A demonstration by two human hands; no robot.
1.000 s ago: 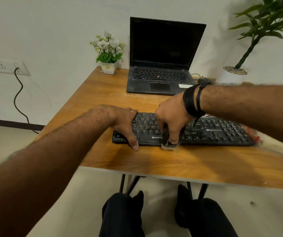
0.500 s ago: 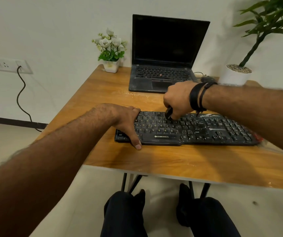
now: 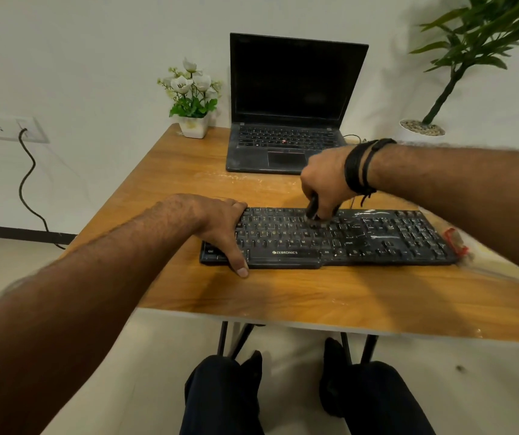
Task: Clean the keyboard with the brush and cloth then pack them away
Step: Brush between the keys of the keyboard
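Observation:
A dusty black keyboard [image 3: 361,240] lies across the wooden table [image 3: 283,296], near its front edge. My left hand [image 3: 220,224] rests flat on the keyboard's left end, thumb hooked over the front edge. Over the top key rows my right hand [image 3: 325,183] is closed around a small dark brush [image 3: 312,210], whose tip touches the keys. Most of the brush is hidden in my fist. I see no cloth for certain.
An open black laptop [image 3: 286,120] stands behind the keyboard. A small white flower pot [image 3: 194,120] sits at the back left, a tall potted plant [image 3: 423,127] at the back right. A clear plastic bag with red trim [image 3: 457,243] lies by the keyboard's right end.
My right hand has carried the brush from the keyboard's front edge back to the top key rows. My left hand has stayed on the left end.

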